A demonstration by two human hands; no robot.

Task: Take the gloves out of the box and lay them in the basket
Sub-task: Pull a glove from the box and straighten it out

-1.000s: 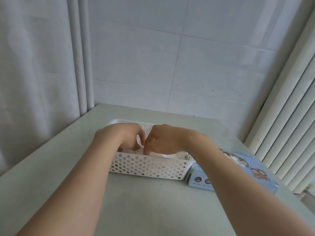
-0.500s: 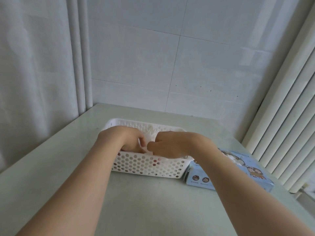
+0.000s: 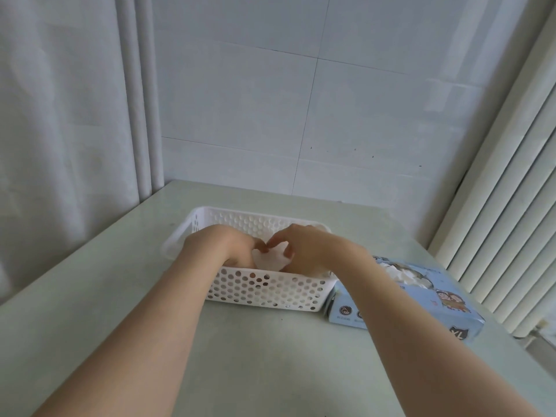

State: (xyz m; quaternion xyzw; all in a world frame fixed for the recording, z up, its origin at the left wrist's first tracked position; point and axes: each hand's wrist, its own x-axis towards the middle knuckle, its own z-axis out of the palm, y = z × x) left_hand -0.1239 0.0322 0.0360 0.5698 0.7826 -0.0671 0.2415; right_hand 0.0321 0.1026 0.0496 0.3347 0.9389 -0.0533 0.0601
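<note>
A white perforated basket stands on the table ahead of me. Both hands reach into it. My left hand and my right hand meet over a white glove, each pinching it with curled fingers just above the basket's near wall. To the right of the basket lies the light blue glove box, its top open with crumpled white gloves showing. My right forearm crosses over the box's left end.
The pale green table runs to a tiled wall behind. A white curtain hangs at the left and ribbed vertical blinds stand at the right, close to the box.
My hands have drawn slightly nearer inside the basket, and more of the white glove shows between them.
</note>
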